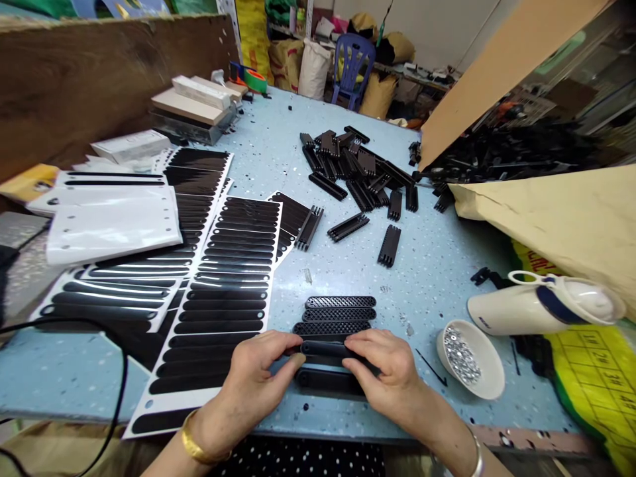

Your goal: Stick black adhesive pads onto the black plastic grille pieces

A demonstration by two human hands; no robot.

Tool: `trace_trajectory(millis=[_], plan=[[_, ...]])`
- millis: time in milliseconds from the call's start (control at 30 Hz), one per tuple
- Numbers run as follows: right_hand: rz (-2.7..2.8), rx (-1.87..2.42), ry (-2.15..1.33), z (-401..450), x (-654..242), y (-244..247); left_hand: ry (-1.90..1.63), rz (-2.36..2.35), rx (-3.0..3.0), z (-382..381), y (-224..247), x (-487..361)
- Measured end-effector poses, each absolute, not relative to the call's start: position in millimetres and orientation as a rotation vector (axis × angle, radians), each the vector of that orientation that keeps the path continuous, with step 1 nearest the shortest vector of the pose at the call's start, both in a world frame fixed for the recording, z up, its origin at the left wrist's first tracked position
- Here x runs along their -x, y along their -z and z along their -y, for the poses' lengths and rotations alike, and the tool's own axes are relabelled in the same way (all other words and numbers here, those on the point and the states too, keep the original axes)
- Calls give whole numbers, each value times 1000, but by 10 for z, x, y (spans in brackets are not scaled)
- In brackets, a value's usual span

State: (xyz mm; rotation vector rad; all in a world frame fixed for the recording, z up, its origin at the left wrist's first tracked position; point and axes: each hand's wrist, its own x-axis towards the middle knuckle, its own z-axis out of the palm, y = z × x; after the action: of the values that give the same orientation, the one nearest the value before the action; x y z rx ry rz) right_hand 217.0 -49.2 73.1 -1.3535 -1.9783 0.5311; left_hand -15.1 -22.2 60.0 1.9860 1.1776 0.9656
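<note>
My left hand (259, 368) pinches the left end of a slim black plastic bar (324, 349) with rounded ends. At its right end, the thumb and fingers of my right hand (389, 363) are closed on the same bar. Just nearer to me lies another smooth black bar (325, 381), partly behind my right fingers. Beyond my hands, several black bars with a criss-cross pattern (340, 314) lie in a row. Left of my left hand is a white sheet of black rounded strips (223, 278).
A heap of black ribbed pieces (365, 162) lies farther back on the blue table (278, 132). At right are a white bowl (491, 371) of small metal parts and a white bottle (517, 308) lying down. More strip sheets and papers (114, 225) cover the left side.
</note>
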Motion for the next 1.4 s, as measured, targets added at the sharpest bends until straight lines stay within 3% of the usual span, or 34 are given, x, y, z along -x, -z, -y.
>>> trace_trajectory(millis=[1400], plan=[[1978, 1336, -516, 490, -2154, -756, -958, -1201, -2000, 214, -611, 160]])
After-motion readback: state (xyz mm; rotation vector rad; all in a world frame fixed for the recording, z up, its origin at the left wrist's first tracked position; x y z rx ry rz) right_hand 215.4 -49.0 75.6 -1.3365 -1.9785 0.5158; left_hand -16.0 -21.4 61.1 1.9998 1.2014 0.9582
